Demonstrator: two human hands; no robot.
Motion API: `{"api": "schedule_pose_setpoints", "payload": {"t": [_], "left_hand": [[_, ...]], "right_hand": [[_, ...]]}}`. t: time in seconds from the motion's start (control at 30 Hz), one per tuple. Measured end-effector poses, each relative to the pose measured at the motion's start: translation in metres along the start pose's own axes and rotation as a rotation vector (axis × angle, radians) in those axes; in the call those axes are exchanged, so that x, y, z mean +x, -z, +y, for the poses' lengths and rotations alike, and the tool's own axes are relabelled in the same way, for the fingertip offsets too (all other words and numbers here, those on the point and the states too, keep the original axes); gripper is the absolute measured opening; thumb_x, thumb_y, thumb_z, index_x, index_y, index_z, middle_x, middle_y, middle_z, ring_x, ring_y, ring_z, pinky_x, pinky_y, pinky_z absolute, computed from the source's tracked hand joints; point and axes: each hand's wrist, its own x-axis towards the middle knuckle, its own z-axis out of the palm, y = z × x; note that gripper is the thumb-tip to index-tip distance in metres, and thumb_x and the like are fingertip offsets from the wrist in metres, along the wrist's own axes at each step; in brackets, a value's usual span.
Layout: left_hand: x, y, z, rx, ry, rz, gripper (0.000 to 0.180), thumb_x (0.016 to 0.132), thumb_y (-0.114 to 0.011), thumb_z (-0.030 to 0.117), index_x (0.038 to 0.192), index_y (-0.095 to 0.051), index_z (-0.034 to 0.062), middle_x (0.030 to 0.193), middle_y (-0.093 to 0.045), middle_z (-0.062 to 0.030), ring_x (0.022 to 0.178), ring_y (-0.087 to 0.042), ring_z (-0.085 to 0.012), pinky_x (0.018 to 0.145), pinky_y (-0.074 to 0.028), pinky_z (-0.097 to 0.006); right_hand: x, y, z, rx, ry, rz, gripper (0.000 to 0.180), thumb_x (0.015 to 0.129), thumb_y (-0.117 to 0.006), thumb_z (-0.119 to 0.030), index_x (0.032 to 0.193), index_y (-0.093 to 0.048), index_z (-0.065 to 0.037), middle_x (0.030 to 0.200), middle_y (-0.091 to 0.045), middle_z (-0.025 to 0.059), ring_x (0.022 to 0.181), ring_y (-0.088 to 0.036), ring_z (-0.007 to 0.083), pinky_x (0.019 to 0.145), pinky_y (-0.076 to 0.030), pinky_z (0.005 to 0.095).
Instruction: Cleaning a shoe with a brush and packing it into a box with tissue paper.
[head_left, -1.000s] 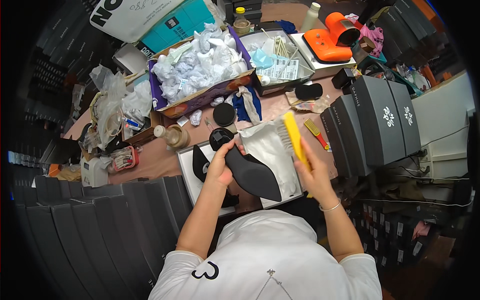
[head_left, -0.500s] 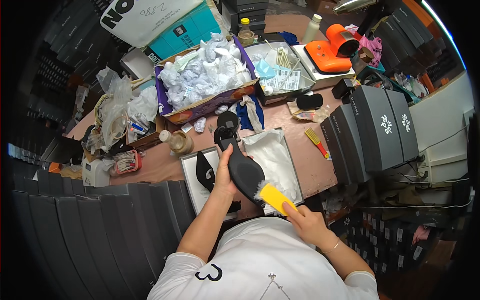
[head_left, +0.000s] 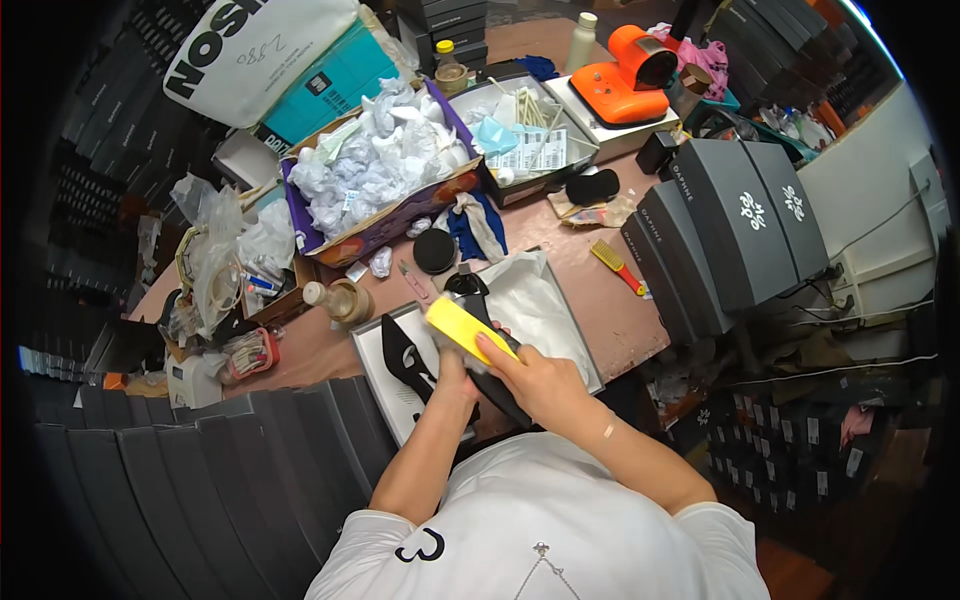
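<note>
My left hand (head_left: 458, 380) is wrapped round a black shoe (head_left: 503, 402), held with its sole facing up over an open shoe box (head_left: 590, 352). A yellow-backed brush (head_left: 472, 332) is in my right hand (head_left: 545, 388); its pale bristles lie over the shoe and hide part of it and of my left fingers. Another black shoe (head_left: 399, 358) lies in the box's white left part. White tissue paper (head_left: 520, 290) fills the right part. Just beyond the box are a round black tin (head_left: 434, 251) and a small pink-handled tool (head_left: 412, 281).
A purple box (head_left: 370, 232) heaped with crumpled paper stands at the back, beside a tray (head_left: 545, 180) of sticks and labels. A glass jar (head_left: 344, 303) is left of the shoe box. Grey shoe boxes (head_left: 715, 245) stack up right and left. A red-handled brush (head_left: 617, 266) lies at right.
My right hand has carried the yellow brush up and left along the shoe, across its middle. My left hand still grips the shoe. The whole view has shifted slightly.
</note>
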Motion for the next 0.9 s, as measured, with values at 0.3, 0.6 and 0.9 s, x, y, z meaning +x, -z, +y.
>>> {"api": "schedule_pose_setpoints", "payload": {"t": [0.3,0.6,0.9], "left_hand": [[-0.013,-0.050,0.022,0.055,0.013,0.058,0.048,0.095,-0.046,0.052,0.111,-0.057,0.0085,0.089,-0.062,-0.0104,0.085,-0.065,-0.0262,0.069,-0.057,-0.039],[-0.009,-0.065,0.049,0.075,-0.003,0.028,0.053,0.094,-0.042,0.059,0.098,-0.060,0.0096,0.083,-0.063,-0.0088,0.079,-0.065,-0.0229,0.063,-0.058,-0.038],[-0.003,-0.035,0.031,0.098,-0.100,-0.264,0.072,0.091,-0.032,0.069,0.094,-0.060,0.0026,0.082,-0.061,-0.0073,0.079,-0.064,-0.0217,0.065,-0.054,-0.032]], "right_hand": [[0.001,0.002,0.029,0.026,-0.105,0.086,0.049,0.089,-0.062,-0.016,0.135,-0.051,-0.022,0.067,-0.047,0.0079,0.052,-0.054,0.0269,0.047,-0.043,0.0403],[-0.003,0.018,0.039,0.160,0.009,0.201,0.051,0.089,-0.060,-0.017,0.139,-0.047,-0.018,0.073,-0.055,0.0117,0.061,-0.059,0.0259,0.055,-0.047,0.0348],[0.005,0.037,0.052,-0.097,0.182,-0.047,0.051,0.087,-0.058,-0.016,0.136,-0.048,-0.023,0.069,-0.051,0.0039,0.051,-0.056,0.0199,0.044,-0.046,0.0334]]}}
